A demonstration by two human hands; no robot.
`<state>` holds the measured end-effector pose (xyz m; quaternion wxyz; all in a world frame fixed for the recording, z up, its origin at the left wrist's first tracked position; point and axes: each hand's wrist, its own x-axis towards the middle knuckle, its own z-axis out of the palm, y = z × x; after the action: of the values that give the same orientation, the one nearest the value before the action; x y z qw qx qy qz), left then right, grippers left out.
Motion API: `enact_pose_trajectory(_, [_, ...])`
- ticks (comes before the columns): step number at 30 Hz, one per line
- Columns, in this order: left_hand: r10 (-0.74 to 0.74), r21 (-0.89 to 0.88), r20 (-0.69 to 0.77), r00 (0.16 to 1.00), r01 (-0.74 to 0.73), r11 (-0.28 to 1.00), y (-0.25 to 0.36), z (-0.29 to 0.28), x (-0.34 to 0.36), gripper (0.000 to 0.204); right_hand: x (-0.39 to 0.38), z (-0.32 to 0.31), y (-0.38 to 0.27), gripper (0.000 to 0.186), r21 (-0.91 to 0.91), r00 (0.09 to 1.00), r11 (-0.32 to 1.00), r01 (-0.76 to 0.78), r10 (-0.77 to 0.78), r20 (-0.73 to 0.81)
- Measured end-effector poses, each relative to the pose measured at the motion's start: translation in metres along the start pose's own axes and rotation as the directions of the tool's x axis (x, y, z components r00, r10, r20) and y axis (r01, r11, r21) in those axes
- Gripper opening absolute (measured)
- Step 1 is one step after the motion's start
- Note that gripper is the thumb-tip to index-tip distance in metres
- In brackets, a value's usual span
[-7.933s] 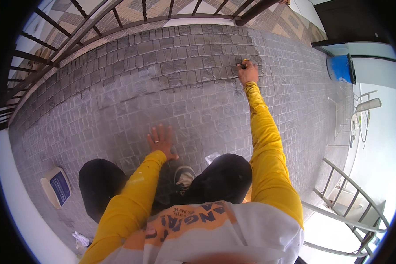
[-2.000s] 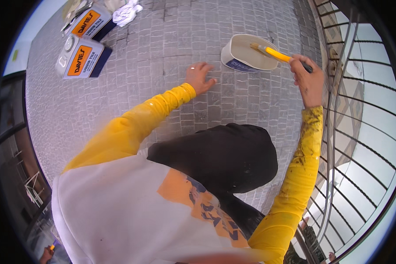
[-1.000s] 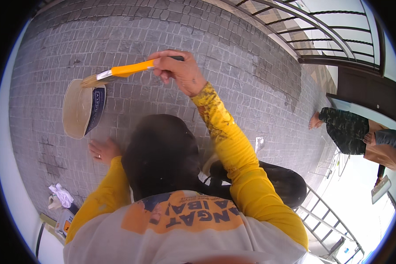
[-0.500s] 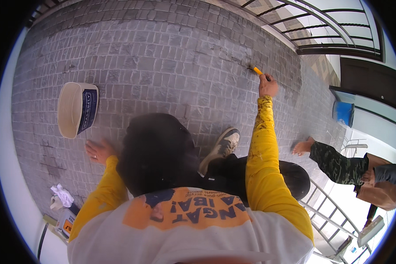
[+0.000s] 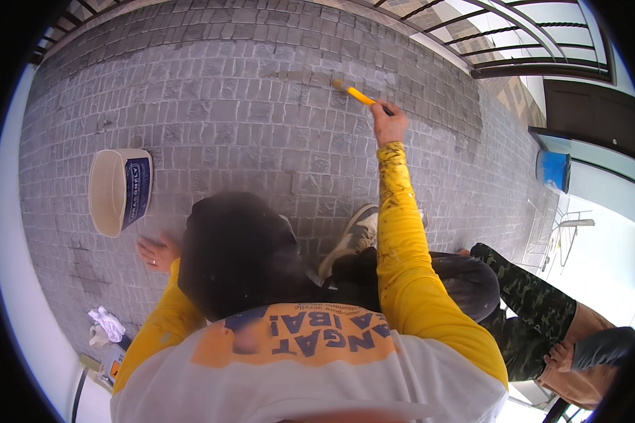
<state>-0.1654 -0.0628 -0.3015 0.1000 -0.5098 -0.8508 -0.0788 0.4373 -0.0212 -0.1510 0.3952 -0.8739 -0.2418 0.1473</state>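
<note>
My right hand is closed around the handle of a yellow-handled paintbrush. Its bristles meet the grey block-patterned floor at the upper middle, beside a darker streak. My left hand lies on the floor beside my knee, fingers spread and holding nothing. Just beyond it is a cream bucket with a dark blue label; its inside looks pale, and I cannot make out any contents.
A dark metal railing borders the far right. Another person's camouflage-clad leg is close on my right. A blue container stands farther off. White crumpled cloth lies at lower left.
My right hand has swept the paintbrush to the left across the floor. My left hand stays down by the bucket. The other person has shifted closer on the right.
</note>
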Motion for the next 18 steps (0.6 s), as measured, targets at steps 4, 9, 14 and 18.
enact_pose_trajectory(4, [-0.020,0.044,0.002,1.000,0.020,0.999,0.000,0.004,0.001,0.072,0.027,-0.052,0.014,0.034,-0.319,0.987,0.948,0.018,-0.068,-0.147])
enact_pose_trajectory(9, [-0.031,0.061,0.051,0.998,0.028,0.998,0.001,0.000,0.003,0.072,-0.022,0.048,-0.039,0.037,-0.280,0.945,0.910,0.305,-0.254,0.205])
enact_pose_trajectory(14, [-0.032,0.064,0.099,0.995,0.025,0.998,0.005,-0.009,0.005,0.073,0.013,0.053,-0.062,0.037,-0.019,0.925,0.964,0.266,-0.250,0.287])
enact_pose_trajectory(18, [-0.052,0.042,0.104,0.993,0.048,0.998,0.009,-0.013,0.005,0.074,0.070,-0.032,-0.039,0.039,-0.411,0.975,0.886,0.216,-0.171,0.142])
